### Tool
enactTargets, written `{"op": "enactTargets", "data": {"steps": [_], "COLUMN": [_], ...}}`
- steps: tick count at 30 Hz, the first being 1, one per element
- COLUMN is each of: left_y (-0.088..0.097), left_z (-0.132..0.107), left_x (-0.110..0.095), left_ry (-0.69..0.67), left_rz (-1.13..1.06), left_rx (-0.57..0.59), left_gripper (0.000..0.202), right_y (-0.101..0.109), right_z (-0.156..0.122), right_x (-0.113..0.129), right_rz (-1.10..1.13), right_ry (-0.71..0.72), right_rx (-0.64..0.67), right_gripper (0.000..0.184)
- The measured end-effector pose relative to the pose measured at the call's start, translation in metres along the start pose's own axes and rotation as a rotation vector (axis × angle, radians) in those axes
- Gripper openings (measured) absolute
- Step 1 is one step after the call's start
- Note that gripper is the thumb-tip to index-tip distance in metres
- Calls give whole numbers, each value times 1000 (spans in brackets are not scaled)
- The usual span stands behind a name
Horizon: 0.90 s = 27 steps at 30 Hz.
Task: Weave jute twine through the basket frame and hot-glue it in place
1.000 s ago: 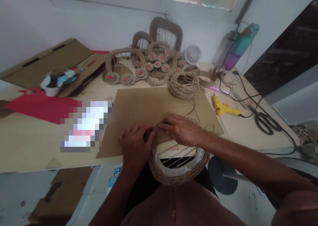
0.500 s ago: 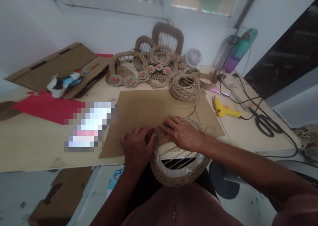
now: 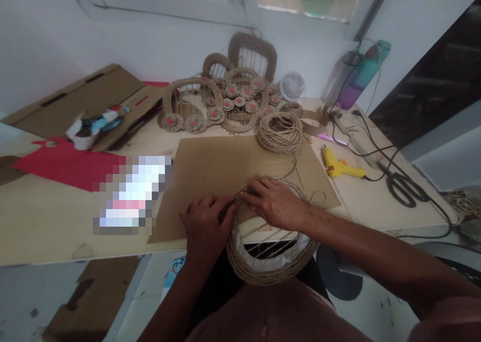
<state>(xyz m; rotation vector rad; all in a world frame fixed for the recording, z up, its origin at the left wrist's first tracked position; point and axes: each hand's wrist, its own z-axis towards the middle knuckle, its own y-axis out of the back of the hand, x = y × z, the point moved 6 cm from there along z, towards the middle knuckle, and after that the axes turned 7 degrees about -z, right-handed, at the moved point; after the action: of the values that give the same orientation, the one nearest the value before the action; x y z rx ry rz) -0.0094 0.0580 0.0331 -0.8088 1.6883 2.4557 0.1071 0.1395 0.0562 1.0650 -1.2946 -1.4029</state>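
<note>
A round frame wrapped in jute twine lies at the table's front edge, half over my lap, with thin strands stretched across its opening. My left hand grips its left rim with curled fingers. My right hand lies over the top rim, fingertips pressed on the twine wrapping. A strand of twine runs from the frame up to a loose coil of jute twine farther back. The frame rests partly on a flat cardboard sheet.
Finished twine baskets with red-centred rosettes stand at the back. A yellow glue gun, black scissors and cables lie at the right. Red paper, folded cardboard and a small white fan are also there.
Both hands stay on the frame's top rim; the fingers have shifted only slightly. The view has moved a little.
</note>
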Motion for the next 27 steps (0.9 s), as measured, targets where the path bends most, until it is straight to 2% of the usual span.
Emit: {"op": "enactTargets", "data": {"steps": [10, 14, 17, 22, 27], "left_y": [2, 3, 0, -7, -6], "left_z": [1, 8, 18, 28, 28], "left_x": [1, -2, -6, -9, -9], "left_ry": [8, 3, 10, 34, 23], "left_rz": [0, -20, -17, -33, -20], "left_rx": [22, 27, 66, 112, 120], "left_gripper": [31, 33, 29, 24, 23], "right_y": [0, 8, 9, -1, 4], "right_z": [-2, -8, -10, -8, -11], "right_x": [-4, -11, -17, -16, -19], "right_rz": [53, 112, 62, -26, 24], "right_ry": [20, -47, -83, -35, -44], "right_rx": [-12, -70, -66, -32, -48], "right_gripper": [26, 27, 26, 25, 23]}}
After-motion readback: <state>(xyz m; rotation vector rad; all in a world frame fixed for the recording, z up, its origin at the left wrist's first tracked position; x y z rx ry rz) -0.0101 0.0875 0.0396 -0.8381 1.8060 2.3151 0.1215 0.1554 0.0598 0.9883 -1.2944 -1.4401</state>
